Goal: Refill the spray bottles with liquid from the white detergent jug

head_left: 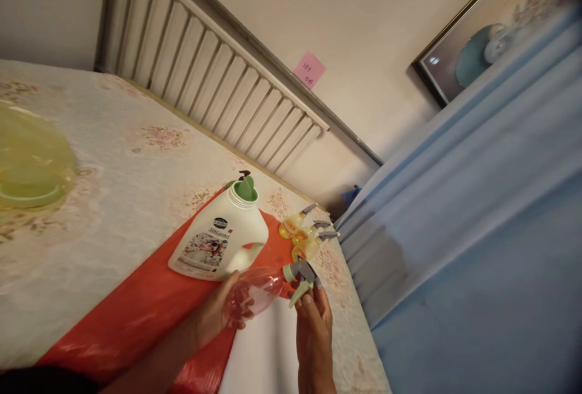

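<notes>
My left hand [231,303] wraps round the body of a clear pinkish spray bottle [259,291], which lies tilted in the air. At the bottle's other end, my right hand [313,315] has its fingers closed on the grey and pale green spray head [302,276]. The head sits at the bottle's neck; whether it is screwed tight I cannot tell. Just behind stands a large white detergent jug [213,242] with a picture label, its mouth uncapped and showing a green inner spout [246,189].
Several small spray bottles with yellow liquid [295,224] stand to the right of the jug. A red sheet [122,303] lies on the floral tablecloth [113,170]. A yellow-green translucent basin [36,157] is at left, a radiator [204,60] behind, a blue curtain [454,230] at right.
</notes>
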`<state>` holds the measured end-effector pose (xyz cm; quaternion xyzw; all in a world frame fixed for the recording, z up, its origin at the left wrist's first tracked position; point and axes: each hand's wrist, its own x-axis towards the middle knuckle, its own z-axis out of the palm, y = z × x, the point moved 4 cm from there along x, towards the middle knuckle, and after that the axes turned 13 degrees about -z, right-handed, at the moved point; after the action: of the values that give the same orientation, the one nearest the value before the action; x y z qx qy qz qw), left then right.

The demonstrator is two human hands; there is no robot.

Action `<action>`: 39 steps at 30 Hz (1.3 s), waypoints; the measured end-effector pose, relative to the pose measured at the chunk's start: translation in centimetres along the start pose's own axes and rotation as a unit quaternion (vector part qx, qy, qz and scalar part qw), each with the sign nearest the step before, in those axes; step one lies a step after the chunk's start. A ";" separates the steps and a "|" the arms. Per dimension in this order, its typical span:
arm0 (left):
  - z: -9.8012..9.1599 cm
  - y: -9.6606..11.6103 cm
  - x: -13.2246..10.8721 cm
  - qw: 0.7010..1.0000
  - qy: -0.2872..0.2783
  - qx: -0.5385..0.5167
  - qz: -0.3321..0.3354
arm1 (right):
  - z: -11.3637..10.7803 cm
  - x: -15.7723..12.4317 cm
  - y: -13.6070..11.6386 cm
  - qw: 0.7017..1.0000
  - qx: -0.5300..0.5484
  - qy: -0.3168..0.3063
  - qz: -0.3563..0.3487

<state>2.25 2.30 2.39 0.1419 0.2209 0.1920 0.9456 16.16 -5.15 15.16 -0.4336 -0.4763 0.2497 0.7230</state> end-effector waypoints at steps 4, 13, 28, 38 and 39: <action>0.2 0.1 -0.3 0.999 0.034 0.000 -0.008 | -0.3 0.3 0.4 1.000 -0.018 0.007 -0.008; 0.7 0.3 -0.8 1.000 0.007 0.022 -0.004 | -0.7 0.9 0.9 0.999 -0.047 0.027 0.008; 1.1 0.5 -1.1 0.999 0.008 0.031 -0.008 | -1.1 1.3 1.2 0.998 -0.055 0.026 0.023; 1.3 0.7 -1.4 0.999 -0.024 0.025 0.016 | -3.2 -0.5 0.3 0.960 -0.211 0.182 -0.014; 1.1 0.6 -1.2 0.999 -0.022 0.024 0.015 | -2.9 -0.5 0.3 0.963 -0.219 0.159 -0.005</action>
<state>1.59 2.10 3.97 0.1724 0.2024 0.1978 0.9435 18.55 -6.55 14.21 -0.6129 -0.4000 0.0637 0.6785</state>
